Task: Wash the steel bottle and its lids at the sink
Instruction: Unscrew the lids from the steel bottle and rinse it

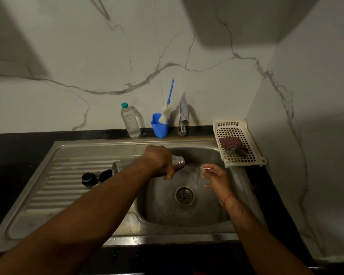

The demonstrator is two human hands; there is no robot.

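My left hand grips the steel bottle around its middle and holds it sideways over the sink basin, mouth pointing right. Water pours from the mouth toward the drain. My right hand hovers just right of the stream, fingers apart, holding nothing. Two black lids rest on the ribbed drainboard, left of the basin and partly behind my left forearm.
At the back edge stand a plastic water bottle, a blue cup holding a bottle brush, and the tap. A white perforated tray with a dark cloth sits at the sink's right corner. Marble walls close in behind and right.
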